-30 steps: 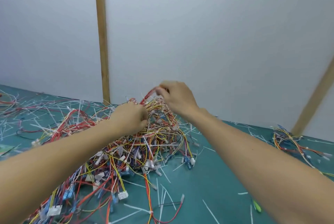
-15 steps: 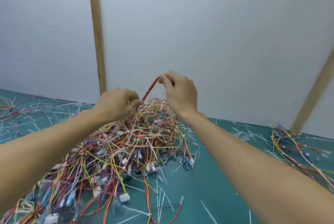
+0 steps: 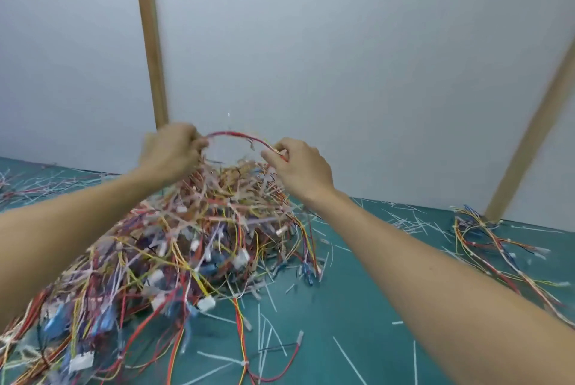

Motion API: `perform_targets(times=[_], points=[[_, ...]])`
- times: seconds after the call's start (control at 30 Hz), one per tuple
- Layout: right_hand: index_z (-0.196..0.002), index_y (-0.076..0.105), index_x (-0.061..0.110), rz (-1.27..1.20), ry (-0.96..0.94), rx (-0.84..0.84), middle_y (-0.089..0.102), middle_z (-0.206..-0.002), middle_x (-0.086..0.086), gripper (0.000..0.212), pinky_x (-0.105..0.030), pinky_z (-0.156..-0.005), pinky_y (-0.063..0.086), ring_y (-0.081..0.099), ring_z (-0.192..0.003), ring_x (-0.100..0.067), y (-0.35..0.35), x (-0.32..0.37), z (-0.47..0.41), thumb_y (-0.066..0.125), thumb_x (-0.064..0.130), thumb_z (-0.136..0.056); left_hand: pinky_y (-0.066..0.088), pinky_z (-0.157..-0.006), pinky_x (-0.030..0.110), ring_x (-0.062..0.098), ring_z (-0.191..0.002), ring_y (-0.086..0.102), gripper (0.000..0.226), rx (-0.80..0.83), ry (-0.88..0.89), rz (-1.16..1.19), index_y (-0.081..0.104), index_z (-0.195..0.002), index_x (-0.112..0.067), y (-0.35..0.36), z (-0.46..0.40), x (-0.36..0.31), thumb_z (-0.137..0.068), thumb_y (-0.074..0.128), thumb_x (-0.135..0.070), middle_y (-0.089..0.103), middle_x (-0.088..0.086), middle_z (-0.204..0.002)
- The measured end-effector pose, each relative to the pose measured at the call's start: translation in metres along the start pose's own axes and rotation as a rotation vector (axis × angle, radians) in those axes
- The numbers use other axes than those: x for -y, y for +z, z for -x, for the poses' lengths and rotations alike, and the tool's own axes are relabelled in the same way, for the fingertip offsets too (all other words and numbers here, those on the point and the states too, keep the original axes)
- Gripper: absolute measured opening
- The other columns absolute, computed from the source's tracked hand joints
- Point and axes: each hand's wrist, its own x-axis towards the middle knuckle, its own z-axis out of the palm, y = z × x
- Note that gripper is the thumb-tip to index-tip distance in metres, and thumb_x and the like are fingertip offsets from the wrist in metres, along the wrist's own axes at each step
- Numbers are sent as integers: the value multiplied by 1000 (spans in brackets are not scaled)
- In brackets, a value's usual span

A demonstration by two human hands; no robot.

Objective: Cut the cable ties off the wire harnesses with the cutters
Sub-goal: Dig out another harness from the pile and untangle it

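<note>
A big tangled heap of wire harnesses (image 3: 193, 244) in red, yellow, blue and white lies on the green mat (image 3: 357, 307), blurred by motion. My left hand (image 3: 171, 151) grips a bunch of wires at the heap's top left. My right hand (image 3: 298, 167) pinches a red wire strand (image 3: 239, 135) that arches between both hands above the heap. White cable ties stick out all through the tangle. No cutters show in the head view.
Cut white tie pieces (image 3: 267, 331) litter the mat in front. A smaller bundle of harnesses (image 3: 485, 241) lies at the right near a slanted wooden post (image 3: 529, 135). White panels with an upright wooden post (image 3: 151, 36) close the back.
Both hands rose and spread apart, stretching the red strand into an arch. The heap's top lifted with them.
</note>
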Motion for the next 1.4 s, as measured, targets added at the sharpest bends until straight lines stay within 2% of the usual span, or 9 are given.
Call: perform_targets(times=[0.1, 0.23, 0.37, 0.57, 0.7, 1.0, 1.2, 1.3, 1.4], points=[[-86, 64, 27, -106, 65, 19, 57, -64, 12, 29, -32, -55, 31, 55, -63, -9, 3, -14, 0, 52, 47, -102, 43, -82, 45, 36, -91, 64, 19, -283, 31, 51, 74, -87, -15, -1, 3, 0, -98, 63, -26, 73, 11, -89], [-98, 70, 21, -17, 56, 316, 62, -57, 14, 28, -31, -60, 37, 60, -62, -10, -1, -32, 12, 50, 37, -106, 52, -74, 37, 30, -85, 67, 22, 431, 271, -151, 74, -86, -13, -1, 11, -7, -93, 70, -34, 72, 6, -84], [-104, 63, 28, 19, 100, -144, 70, -82, 4, 10, -36, -67, 49, 66, -81, -25, -22, -56, 13, 58, 36, -102, 53, -74, 38, 26, -82, 65, 15, 80, 138, 53, 73, -87, -24, 4, 13, 1, -96, 66, -33, 69, -1, -80], [-100, 64, 32, 84, 18, 33, 54, -64, 12, 11, -32, -59, 37, 58, -77, -25, -13, -49, 22, 56, 38, -103, 51, -70, 40, 25, -78, 61, 18, -142, 104, 106, 70, -78, -21, 6, 3, 3, -92, 70, -33, 66, 1, -78], [-117, 63, 23, 92, 41, 127, 63, -78, 5, 19, -37, -68, 41, 62, -84, -29, -9, -47, 22, 51, 24, -102, 58, -69, 35, 17, -66, 68, 14, 491, 273, -183, 76, -75, -21, 5, 6, -5, -88, 73, -27, 65, -11, -57], [-102, 78, 24, 349, 122, -71, 68, -80, 3, 19, -34, -75, 46, 68, -90, -28, -30, -74, 22, 62, 34, -99, 46, -55, 26, 18, -60, 64, 37, 325, 78, -295, 74, -73, -17, 7, -4, 10, -90, 69, -49, 68, -1, -62], [-164, -2, 32, 98, 70, 201, -6, -174, 1, 90, -55, -126, 6, 2, -160, -18, -20, -46, 10, 60, 33, -100, 59, -78, 37, 17, -87, 76, 22, 857, -134, 258, 75, -104, -23, -8, -7, 44, -99, 61, -40, 79, -1, -96], [-165, 6, 29, 53, -22, 189, 9, -173, 2, 81, -55, -128, 11, 12, -159, -21, -4, -34, 28, 56, 27, -101, 60, -66, 31, 19, -87, 77, 27, 635, -263, 551, 73, -111, -20, -25, -21, 74, -101, 57, -40, 79, 2, -100], [-161, 28, 25, -40, -135, 68, 32, -166, 3, 60, -52, -125, 24, 29, -153, -19, 8, -8, 40, 50, 24, -105, 51, -51, 24, 17, -64, 73, 37, 494, -309, 61, 77, -86, -14, -29, -23, 100, -97, 60, -46, 79, 1, -80]])
